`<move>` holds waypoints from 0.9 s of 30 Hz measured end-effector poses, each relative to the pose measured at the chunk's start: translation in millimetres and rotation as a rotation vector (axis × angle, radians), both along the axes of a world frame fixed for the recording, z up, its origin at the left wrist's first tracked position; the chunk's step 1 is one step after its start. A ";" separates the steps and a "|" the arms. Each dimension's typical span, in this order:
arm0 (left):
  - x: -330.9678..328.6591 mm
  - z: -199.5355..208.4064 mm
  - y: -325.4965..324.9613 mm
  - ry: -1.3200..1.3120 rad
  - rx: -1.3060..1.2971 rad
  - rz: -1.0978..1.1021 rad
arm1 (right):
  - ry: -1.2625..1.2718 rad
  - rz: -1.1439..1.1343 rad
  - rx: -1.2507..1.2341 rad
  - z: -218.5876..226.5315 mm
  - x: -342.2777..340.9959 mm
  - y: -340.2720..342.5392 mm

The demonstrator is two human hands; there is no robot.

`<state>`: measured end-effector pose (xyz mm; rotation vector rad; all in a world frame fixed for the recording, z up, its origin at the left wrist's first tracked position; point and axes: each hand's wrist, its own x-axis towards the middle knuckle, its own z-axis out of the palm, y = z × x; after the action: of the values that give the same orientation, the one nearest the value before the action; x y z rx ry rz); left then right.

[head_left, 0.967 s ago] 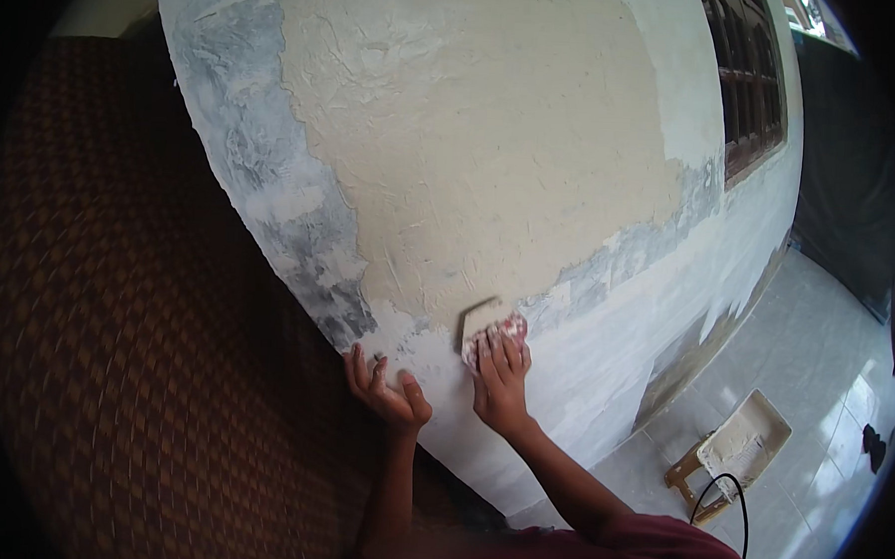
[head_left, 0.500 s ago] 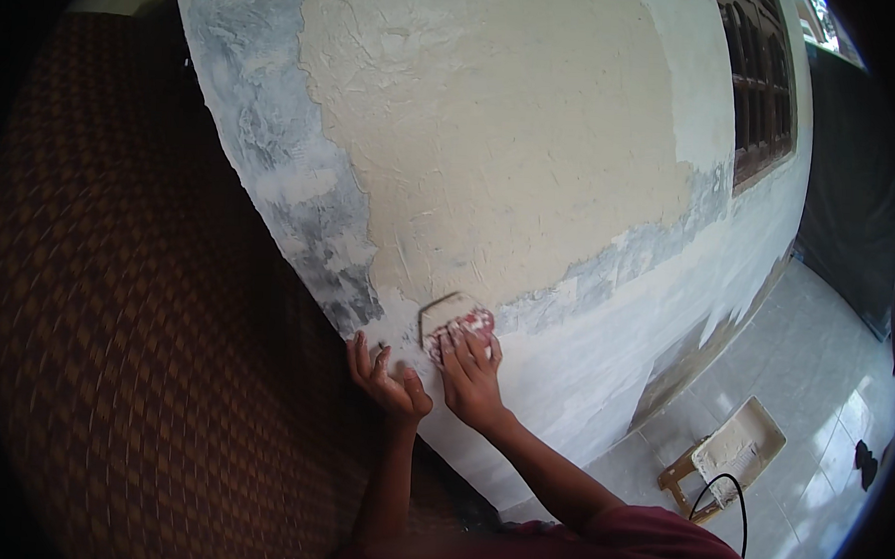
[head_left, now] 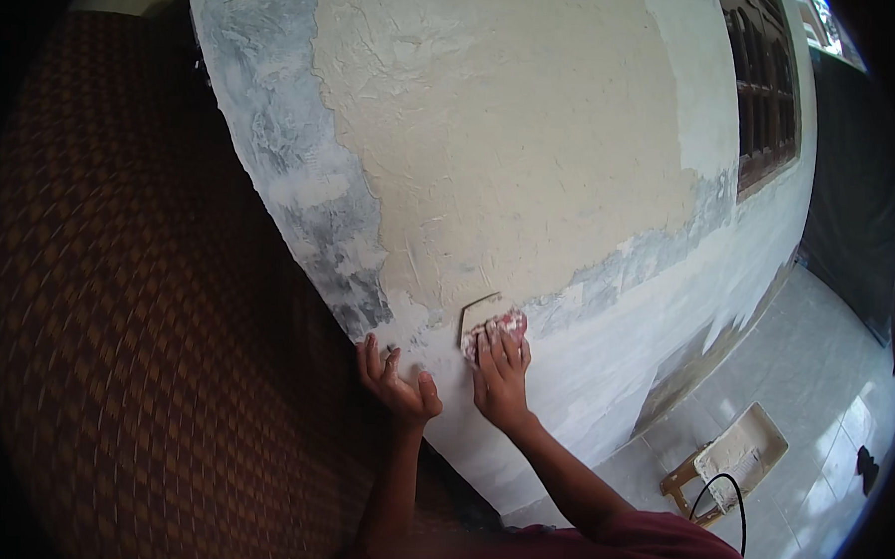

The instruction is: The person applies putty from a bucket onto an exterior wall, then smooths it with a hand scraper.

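Fingers of the right hand (head_left: 503,387) grasp a smeared scraper (head_left: 476,319) against the wall (head_left: 532,163), presumably flat for even pressure. The left hand (head_left: 398,389), loosely curled around nothing visible, sits at the wall's left edge, perhaps for steadiness. Near right, a tray (head_left: 773,446) on a wooden stool (head_left: 680,477) contains pale paste (head_left: 734,454).

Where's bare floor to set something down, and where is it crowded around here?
Grey tile lies bare between the wall and the tray, and between the tray and the small dark object. It's crowded low on the wall, where the left hand sits close to the right hand and its flat tool.
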<state>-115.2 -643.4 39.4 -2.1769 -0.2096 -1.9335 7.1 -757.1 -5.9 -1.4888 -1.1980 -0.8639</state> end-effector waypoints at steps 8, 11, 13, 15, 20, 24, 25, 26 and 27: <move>0.9 4.2 -4.3 -0.019 -0.019 0.035 | -0.001 -0.004 -0.214 -84.4 5.2 -35.5; 2.9 0.0 -13.5 -0.040 -0.052 0.029 | 0.095 0.011 -0.247 -90.8 -5.4 -67.9; 7.4 -3.7 -29.5 -0.064 -0.072 0.027 | 0.194 0.002 -0.250 -93.1 -8.3 -88.3; 17.0 -15.6 -56.1 0.065 -0.088 -0.073 | 0.219 -0.030 -0.227 -92.8 -2.9 -103.1; 66.3 -63.4 -136.3 0.294 -0.484 -0.467 | 0.257 -0.120 -0.171 -69.6 14.1 -142.1; 109.8 -86.4 -190.8 0.414 -0.728 -0.646 | 0.249 -0.196 -0.175 -64.5 43.1 -179.1; 120.7 -87.1 -205.2 0.433 -0.856 -0.694 | 0.236 -0.232 -0.182 -65.0 52.0 -190.7; 131.0 -86.9 -217.4 0.442 -0.858 -0.721 | 0.222 -0.269 -0.190 -64.2 60.6 -203.4; 142.0 -86.2 -228.4 0.441 -0.895 -0.741 | 0.217 -0.309 -0.211 -59.1 67.8 -217.8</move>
<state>26.9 -871.8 -46.8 -3.6324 -0.2420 -1.7518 74.9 -974.9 -65.0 -1.9228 -0.9338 -0.7697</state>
